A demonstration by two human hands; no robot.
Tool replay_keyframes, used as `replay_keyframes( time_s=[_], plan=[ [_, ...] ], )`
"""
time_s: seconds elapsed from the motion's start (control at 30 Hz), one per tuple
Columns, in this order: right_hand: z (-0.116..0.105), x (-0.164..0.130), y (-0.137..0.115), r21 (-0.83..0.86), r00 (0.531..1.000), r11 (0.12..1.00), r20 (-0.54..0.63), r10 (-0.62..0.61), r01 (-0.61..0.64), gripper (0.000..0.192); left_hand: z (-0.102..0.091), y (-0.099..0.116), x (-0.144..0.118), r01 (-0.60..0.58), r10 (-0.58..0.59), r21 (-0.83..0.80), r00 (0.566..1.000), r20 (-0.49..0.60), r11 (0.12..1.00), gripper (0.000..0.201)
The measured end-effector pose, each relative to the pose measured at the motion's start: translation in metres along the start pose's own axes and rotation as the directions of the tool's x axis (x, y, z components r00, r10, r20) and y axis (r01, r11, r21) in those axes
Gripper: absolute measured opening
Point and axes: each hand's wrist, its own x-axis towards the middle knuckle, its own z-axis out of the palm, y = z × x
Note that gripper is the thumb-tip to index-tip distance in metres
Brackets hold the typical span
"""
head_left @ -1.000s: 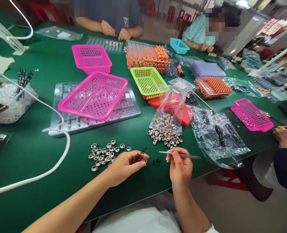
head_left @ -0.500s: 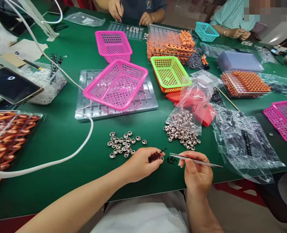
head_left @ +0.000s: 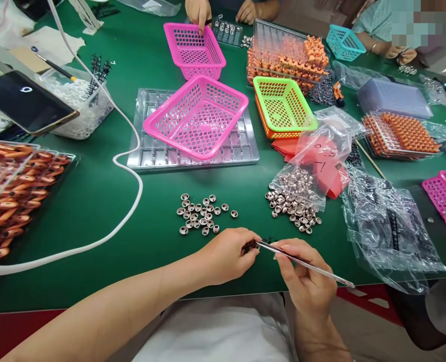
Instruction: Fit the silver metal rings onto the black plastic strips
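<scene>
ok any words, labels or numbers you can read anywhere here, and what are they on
None can be read for certain.
Red sheet in the clear bag: dark handwritten marks, too blurred to read.
Phone screen: one small white mark, not legible.
Left hand, small black part, right hand and tweezers: no text shows.
Pink basket, green basket: no labels.

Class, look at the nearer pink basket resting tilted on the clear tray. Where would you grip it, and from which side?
Probably grip the pink basket by its raised rim on the side nearest the person, coming in from above. It sits tilted on the clear tray, so that edge is lifted clear and unobstructed. The flared, perforated walls give fingers little to pinch, while the rim offers a firm lip.
</scene>
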Motion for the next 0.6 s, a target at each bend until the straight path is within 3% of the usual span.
replay_keyframes(
  time_s=[0.17,0.6],
  plan=[
    [-0.0003,-0.0024,0.0010,-0.032,0.997,0.997,0.026,-0.071,0.072,0.028,-0.0007,0.0015,-0.0029,0.013,-0.013,0.033,1.000,0.008,0.999,0.024],
    [0.0020,-0.0031,0.0002,-0.052,0.997,0.996,0.009,-0.078,0.078,0.029,0.0004,-0.0024,-0.0015,-0.035,0.037,0.072,0.999,-0.025,0.997,0.026]
  ],
)
